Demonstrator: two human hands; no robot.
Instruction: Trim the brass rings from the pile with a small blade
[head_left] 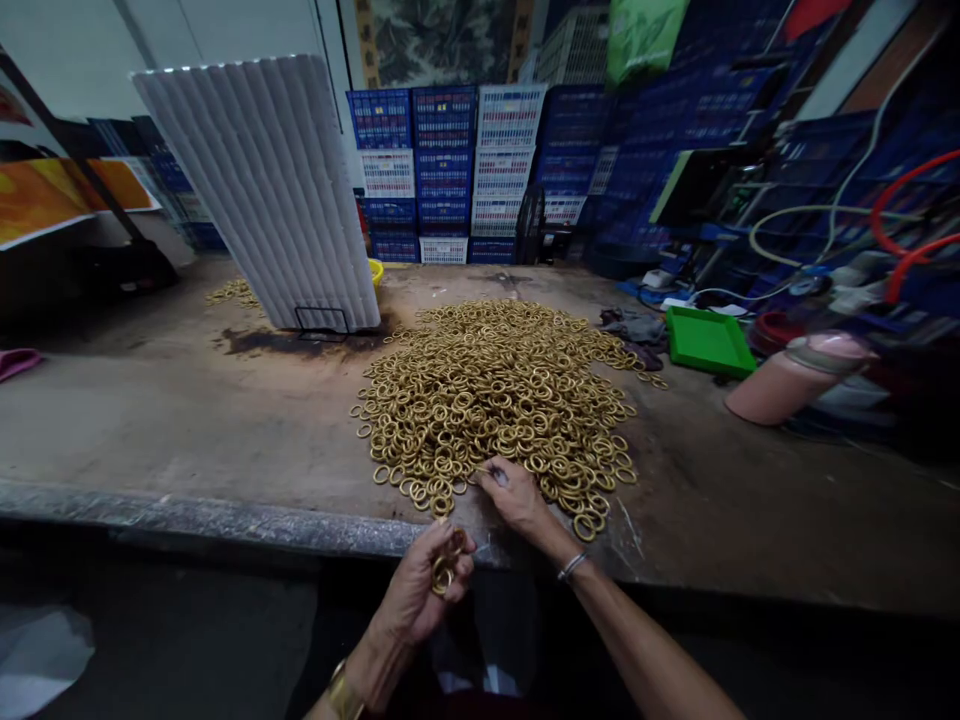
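A broad heap of brass-coloured rings (495, 390) covers the middle of the worktable. My left hand (424, 580), just off the table's front edge, is closed around several brass rings (442, 574) that show between the fingers and thumb. At the near edge of the heap is my right hand (514, 500), its thumb and fingers pinched together. A small greyish thing shows within its grip, but I cannot make out what it is. Loose rings lie right beside its fingertips.
A tall stack of ribbed whitish sheets (262, 190) leans in a wire stand (322, 322) on the left of the worktable (150, 420). On the right are a green tray (709, 340) and a pink cylinder (795, 378). Blue and white crates (444, 175) are stacked behind.
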